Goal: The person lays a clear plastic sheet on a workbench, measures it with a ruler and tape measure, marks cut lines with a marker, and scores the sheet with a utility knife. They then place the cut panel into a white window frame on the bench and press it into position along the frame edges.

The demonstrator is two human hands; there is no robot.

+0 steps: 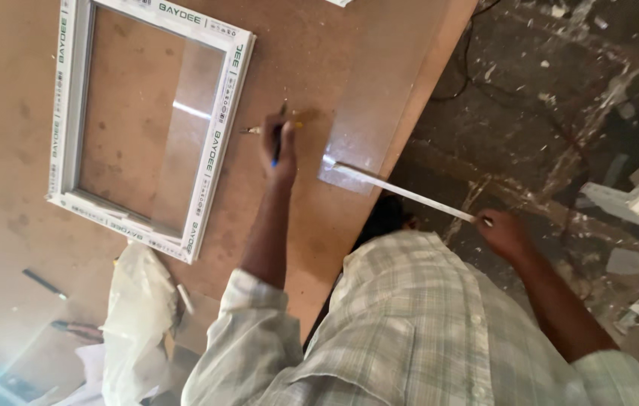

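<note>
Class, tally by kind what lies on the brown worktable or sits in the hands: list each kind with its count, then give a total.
White window frames: 1
Clear glass panes: 1
Pens or markers, one in a hand, one lying at the table's left: 2
White plastic bags: 1
Tape blade stretched to the other hand: 1
Total: 6

Warm, fairly dim daylight covers the table [349, 45], which reads a flat orange-brown. A bright streak of glare crosses the glass of the window frame [150, 124], and the clear sheet [368, 113] at the table's right edge shines pale. A bluish flare washes out the lower left corner. The floor [560, 98] off the table lies in shadow. The whole picture is soft, and the shirt [409, 331] nearest the camera is blurred.
</note>
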